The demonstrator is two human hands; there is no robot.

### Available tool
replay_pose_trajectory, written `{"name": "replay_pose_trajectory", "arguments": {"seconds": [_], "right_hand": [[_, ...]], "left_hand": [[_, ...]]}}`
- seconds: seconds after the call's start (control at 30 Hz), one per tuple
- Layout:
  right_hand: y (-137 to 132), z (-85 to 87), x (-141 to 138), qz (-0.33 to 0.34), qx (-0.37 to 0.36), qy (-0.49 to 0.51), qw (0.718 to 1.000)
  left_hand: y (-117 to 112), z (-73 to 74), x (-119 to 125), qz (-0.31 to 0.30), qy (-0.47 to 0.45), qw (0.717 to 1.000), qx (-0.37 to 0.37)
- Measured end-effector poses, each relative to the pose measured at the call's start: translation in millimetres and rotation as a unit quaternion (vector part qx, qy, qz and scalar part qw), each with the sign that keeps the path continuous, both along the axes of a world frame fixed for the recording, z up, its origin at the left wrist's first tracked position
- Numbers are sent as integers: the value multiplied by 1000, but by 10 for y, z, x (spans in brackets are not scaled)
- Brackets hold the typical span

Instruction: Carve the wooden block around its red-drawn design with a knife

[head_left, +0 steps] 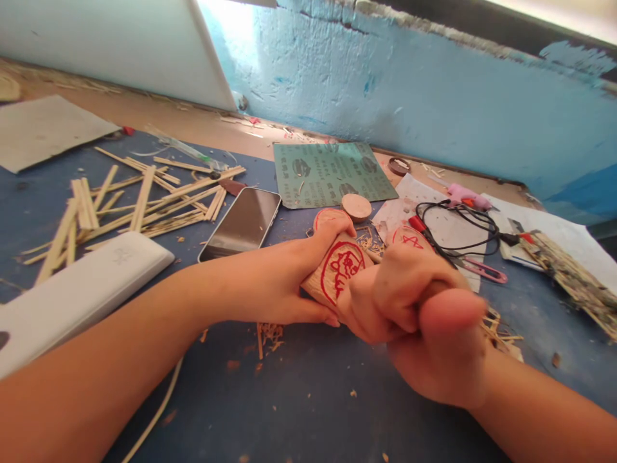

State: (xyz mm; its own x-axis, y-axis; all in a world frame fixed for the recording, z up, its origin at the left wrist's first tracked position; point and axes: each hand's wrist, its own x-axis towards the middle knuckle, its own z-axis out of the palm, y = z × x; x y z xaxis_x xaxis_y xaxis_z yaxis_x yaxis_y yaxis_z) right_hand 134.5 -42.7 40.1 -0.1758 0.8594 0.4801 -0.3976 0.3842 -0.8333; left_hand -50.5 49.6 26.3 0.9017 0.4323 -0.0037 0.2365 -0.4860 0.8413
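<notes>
Blue mat (299,399) beneath a chipped blue wall (409,90). Left hand (284,283) clamped on a wooden disc (340,270) with red drawing, mid-mat. Right hand (424,328) fisted against the disc's edge, contents hidden. Sticks (144,199) and phone (241,224) lie left, cable (463,218) right; bare mat shows nearest the person.

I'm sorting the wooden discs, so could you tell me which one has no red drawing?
The plain disc at the near edge of the green sandpaper; the others all carry red marks.
</notes>
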Motion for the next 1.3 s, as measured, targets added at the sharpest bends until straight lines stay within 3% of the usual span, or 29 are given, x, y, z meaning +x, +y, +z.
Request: {"name": "replay_pose_trajectory", "arguments": {"seconds": [0.33,0.53,0.8,0.93,1.13,1.3], "right_hand": [[38,27,43,42,-34,-11,998],[26,-30,25,26,-3,-27,999],[-9,11,95,37,-38,-60,997],[24,43,34,32,-29,-16,999],[51,-102,3,61,-5,-20,998],[15,17,56,32,-40,-46,998]], "left_hand": [[-25,26,-1,13,6,1000,-15],[-31,48,7,29,15,999,-14],[-37,-7,-10,14,-14,1000,8],[-21,-17,-22,-3,-5,1000,12],[-25,-31,-35,14,0,999,31],[-28,2,-6,12,-8,1000,1]]}}
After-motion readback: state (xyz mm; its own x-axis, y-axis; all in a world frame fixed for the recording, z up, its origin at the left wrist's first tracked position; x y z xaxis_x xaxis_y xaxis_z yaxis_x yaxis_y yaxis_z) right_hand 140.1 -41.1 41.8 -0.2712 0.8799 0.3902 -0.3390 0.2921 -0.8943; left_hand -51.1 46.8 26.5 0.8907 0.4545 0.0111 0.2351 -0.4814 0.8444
